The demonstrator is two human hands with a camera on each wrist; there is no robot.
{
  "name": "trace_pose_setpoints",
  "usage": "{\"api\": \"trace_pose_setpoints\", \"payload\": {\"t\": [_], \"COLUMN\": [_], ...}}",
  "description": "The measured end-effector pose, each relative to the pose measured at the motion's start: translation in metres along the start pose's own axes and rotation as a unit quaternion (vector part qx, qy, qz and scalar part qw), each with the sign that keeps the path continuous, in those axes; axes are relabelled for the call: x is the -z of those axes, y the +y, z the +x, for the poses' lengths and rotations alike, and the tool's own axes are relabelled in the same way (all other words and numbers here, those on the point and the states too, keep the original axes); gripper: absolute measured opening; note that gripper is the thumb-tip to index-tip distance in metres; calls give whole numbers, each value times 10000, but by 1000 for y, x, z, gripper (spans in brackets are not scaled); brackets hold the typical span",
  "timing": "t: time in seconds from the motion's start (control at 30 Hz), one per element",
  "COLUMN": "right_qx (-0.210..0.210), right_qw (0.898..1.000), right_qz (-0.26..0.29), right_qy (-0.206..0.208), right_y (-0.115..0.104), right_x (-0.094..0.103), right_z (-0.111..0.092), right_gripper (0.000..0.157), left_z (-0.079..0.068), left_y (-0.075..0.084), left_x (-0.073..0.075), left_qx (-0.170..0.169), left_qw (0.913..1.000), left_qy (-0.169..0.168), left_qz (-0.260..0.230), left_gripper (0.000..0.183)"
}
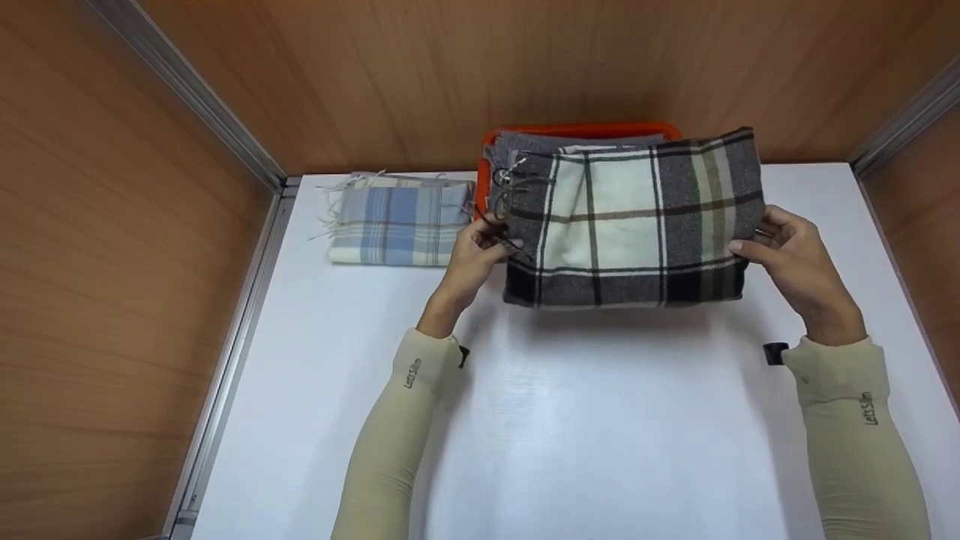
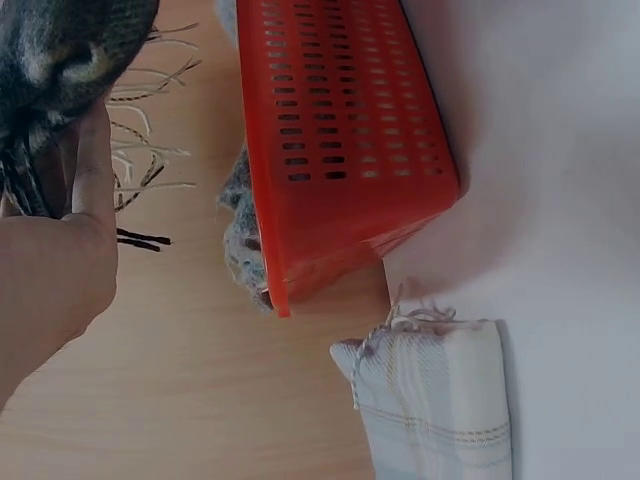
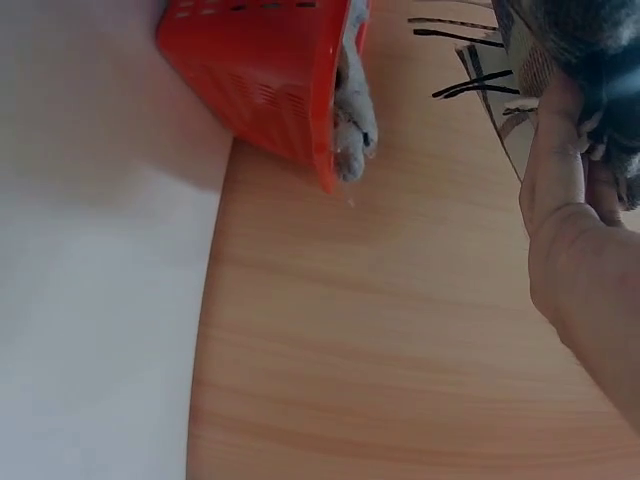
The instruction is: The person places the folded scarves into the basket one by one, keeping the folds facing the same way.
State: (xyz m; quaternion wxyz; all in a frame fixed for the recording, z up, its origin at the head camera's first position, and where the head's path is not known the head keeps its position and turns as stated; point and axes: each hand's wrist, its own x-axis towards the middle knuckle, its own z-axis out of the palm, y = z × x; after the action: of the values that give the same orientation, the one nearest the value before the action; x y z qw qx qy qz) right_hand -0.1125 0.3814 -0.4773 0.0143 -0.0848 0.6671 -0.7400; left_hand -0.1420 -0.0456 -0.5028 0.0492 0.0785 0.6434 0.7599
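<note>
I hold the folded dark plaid cloth (image 1: 622, 217) raised at twelve o'clock, before the red basket (image 2: 340, 215); the blue plaid cloth (image 1: 401, 225) lies at eleven. My left hand (image 1: 472, 256) and right hand (image 1: 796, 246) pinch the raised one's opposite ends, probably so its folds don't slip.

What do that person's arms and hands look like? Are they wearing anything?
The left sleeve and right sleeve are pale khaki and end at the wrists. Each has dark writing that reads "Let's Slim". A small black piece sticks out by each wrist. The left hand and right hand wear no gloves.
</note>
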Motion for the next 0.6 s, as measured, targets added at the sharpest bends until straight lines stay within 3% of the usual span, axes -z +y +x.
{"api": "trace_pose_setpoints", "payload": {"t": [0.37, 0.6], "right_qx": [-48, -44], "right_qw": [9997, 9994], "right_qz": [-80, 199], "right_qy": [231, 290], "right_y": [3, 6], "right_x": [-5, -6], "right_z": [0, 1], "right_gripper": [41, 37], "left_z": [-8, -12], "left_y": [3, 8], "left_x": [-7, -16], "left_qx": [69, 178], "left_qw": [9989, 9965], "left_qy": [413, 802], "left_qz": [197, 145], "left_gripper": [27, 27]}}
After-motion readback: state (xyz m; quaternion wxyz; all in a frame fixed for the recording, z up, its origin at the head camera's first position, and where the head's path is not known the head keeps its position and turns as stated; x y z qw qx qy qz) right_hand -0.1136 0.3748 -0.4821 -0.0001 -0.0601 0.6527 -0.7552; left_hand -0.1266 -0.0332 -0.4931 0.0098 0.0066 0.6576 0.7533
